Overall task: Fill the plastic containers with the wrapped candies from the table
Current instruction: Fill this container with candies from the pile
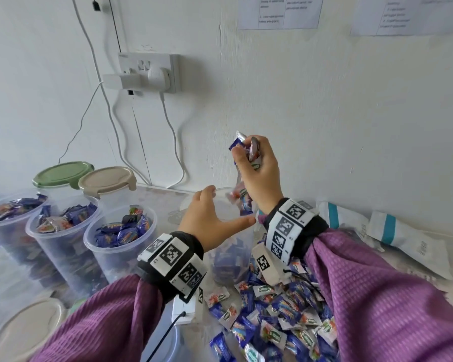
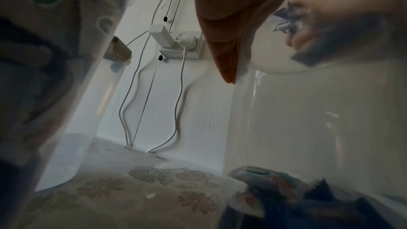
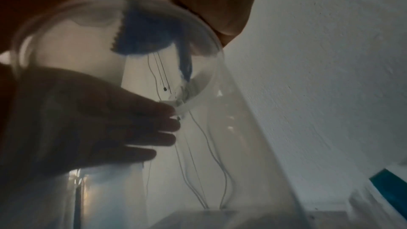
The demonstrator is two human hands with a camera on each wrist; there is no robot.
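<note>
- Right hand [image 1: 259, 173]: raised above the mouth of the open container [image 1: 233, 246], fingers curled round a bunch of wrapped candies [image 1: 242, 146]; several more candies [image 1: 242, 198] appear in mid-air between this hand and the container rim.
- Left hand [image 1: 209, 220]: wrapped round the upper wall of the open container, thumb on the near side and fingers on the far side; in the right wrist view its fingers [image 3: 141, 128] lie flat against the clear wall just under the rim.
- Open container: clear plastic, upright on the surface [image 1: 152, 197], partly filled with blue wrappers at the bottom; the left wrist view shows these through the wall [image 2: 308, 198].
- Loose candy pile [image 1: 277, 314]: blue and white wrapped pieces spread on the surface in front of and to the right of the open container, partly under the right sleeve [image 1: 377, 296].
- Three filled containers [image 1: 119, 231]: lidless, in a row to the left, heaped with candies to the rim.
- Lidded containers behind that row: one with a green lid [image 1: 63, 173], one with a beige lid [image 1: 106, 180].
- White packets with teal bands [image 1: 403, 239]: lying at the right, by the wall [image 1: 324, 100].
- Wall socket [image 1: 152, 71] with plugs and white cables hanging toward the surface.
</note>
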